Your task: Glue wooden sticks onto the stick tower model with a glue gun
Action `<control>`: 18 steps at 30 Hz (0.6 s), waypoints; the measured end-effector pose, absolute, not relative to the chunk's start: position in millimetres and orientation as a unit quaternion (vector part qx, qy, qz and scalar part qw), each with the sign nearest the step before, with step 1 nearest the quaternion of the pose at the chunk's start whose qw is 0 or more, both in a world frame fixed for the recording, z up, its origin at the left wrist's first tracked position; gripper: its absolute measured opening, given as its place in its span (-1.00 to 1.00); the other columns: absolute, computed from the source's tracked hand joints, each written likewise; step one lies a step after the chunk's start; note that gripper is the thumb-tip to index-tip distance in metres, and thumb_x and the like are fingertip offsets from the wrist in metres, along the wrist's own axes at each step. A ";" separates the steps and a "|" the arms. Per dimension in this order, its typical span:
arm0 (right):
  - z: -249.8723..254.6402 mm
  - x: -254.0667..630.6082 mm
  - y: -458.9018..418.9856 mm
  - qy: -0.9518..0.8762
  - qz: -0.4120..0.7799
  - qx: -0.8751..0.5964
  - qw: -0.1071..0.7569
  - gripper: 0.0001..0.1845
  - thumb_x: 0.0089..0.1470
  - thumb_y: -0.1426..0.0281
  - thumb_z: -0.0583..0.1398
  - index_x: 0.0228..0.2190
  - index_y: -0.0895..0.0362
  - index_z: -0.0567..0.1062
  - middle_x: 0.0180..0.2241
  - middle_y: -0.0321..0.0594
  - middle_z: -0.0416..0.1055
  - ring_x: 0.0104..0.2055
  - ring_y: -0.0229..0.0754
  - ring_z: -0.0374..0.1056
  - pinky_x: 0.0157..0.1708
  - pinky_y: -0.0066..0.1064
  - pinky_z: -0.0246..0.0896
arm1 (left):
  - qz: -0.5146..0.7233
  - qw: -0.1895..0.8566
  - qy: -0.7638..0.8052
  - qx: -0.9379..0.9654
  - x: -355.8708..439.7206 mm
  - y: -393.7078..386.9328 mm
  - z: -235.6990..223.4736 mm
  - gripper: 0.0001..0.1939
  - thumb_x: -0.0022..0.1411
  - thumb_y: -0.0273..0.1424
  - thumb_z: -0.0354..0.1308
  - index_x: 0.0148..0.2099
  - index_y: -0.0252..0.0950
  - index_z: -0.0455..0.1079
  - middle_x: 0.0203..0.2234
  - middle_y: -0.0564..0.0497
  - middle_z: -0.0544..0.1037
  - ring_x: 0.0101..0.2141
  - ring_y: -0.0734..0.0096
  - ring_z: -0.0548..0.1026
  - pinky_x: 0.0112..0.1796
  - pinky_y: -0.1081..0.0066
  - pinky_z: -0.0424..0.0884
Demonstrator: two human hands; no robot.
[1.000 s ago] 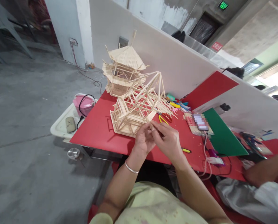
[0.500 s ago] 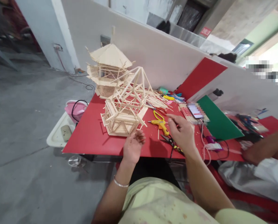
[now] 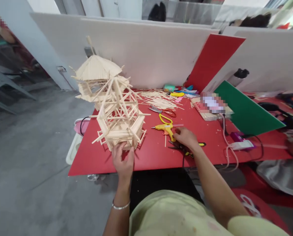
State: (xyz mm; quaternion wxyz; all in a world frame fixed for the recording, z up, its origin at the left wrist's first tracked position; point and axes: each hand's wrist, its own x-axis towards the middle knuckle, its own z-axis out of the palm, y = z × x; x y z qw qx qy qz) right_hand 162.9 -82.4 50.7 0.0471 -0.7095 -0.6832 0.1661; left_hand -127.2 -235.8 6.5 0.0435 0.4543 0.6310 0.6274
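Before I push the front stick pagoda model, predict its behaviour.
The front stick pagoda model is probably light for its size, being an open lattice. Its thin jutting sticks may snap. Its broad base suggests sliding rather than tipping.

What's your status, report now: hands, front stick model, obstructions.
Left hand at front stick model. Right hand at yellow glue gun, grip unclear. Model upright, top uncovered. Dark pliers close by right hand.

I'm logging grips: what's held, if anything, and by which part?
Can't tell: left hand at the pale wooden-stick model's front base, right hand at the yellow plastic glue gun's handle.
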 end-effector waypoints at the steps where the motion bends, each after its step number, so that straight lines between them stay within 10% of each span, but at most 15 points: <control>1: 50.2 163.0 -78.7 -0.684 0.175 -0.706 0.049 -0.56 0.09 0.20 0.19 -0.06 0.11 0.62 -0.03 0.01 0.60 -0.03 0.09 0.52 -0.21 -0.33 0.28 | 0.617 0.040 0.639 0.458 -125.6 -233.9 4.9 -0.68 0.20 -0.26 0.35 -0.01 -0.23 0.54 -0.12 -0.09 0.56 -0.02 0.17 0.50 0.08 0.17 0.39; 11: 33.8 157.2 -58.4 -0.716 0.236 -0.647 0.108 -0.48 -0.05 0.12 0.31 -0.06 0.09 0.59 -0.22 -0.06 0.63 -0.23 0.00 0.53 -0.34 -0.36 0.25 | 0.822 0.379 0.374 0.201 -125.8 -202.0 28.9 -0.71 0.19 -0.13 0.32 -0.07 -0.09 0.54 -0.17 0.09 0.65 -0.13 0.37 0.58 -0.08 0.36 0.50; 18: 32.4 166.8 -57.1 -0.685 0.339 -0.613 0.200 -0.67 -0.05 0.16 0.28 -0.28 0.10 0.62 -0.37 -0.16 0.59 -0.38 -0.07 0.46 -0.44 -0.39 0.20 | 0.835 0.411 0.307 0.199 -143.7 -182.0 52.5 -0.64 0.26 0.02 0.24 -0.05 -0.06 0.55 -0.16 0.13 0.68 -0.05 0.46 0.60 0.04 0.41 0.46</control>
